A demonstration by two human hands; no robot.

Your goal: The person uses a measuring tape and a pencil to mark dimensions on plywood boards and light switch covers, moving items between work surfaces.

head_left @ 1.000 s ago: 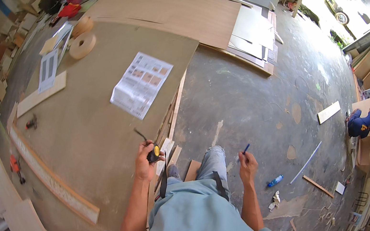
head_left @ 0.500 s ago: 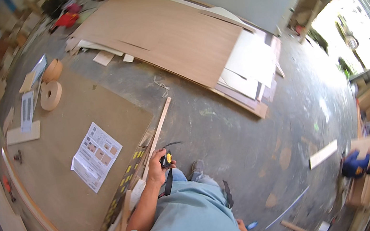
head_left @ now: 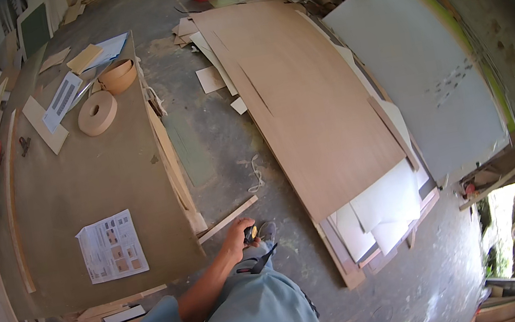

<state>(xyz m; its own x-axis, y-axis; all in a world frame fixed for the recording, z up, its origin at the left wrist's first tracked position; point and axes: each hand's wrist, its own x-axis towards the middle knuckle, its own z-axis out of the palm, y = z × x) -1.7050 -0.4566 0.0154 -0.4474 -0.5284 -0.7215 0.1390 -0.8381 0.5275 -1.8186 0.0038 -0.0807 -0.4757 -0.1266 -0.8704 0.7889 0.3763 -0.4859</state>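
My left hand (head_left: pixel 237 238) is closed around a small black tape measure (head_left: pixel 251 234) with a yellow face, held in front of my waist. A narrow wooden strip (head_left: pixel 229 219) lies just beyond that hand, running out from the near right corner of a large brown worktable (head_left: pixel 100 186). On the table near my forearm rests a printed instruction sheet (head_left: pixel 112 248) with small pictures. A dark strap hangs at my waist beside the hand. My right hand is out of view.
Large wooden panels (head_left: pixel 309 105) are stacked low to my right, with a grey board (head_left: pixel 426 80) beyond. Rolls of edge banding (head_left: pixel 98 113) stand at the table's far end. A rope piece (head_left: pixel 257 173) lies on the floor. Wood offcuts (head_left: pixel 117 318) show below the table edge.
My view has turned left, so the table and panels appear swung clockwise. My left hand still grips the tape measure. My right hand has left the lower edge of the picture.
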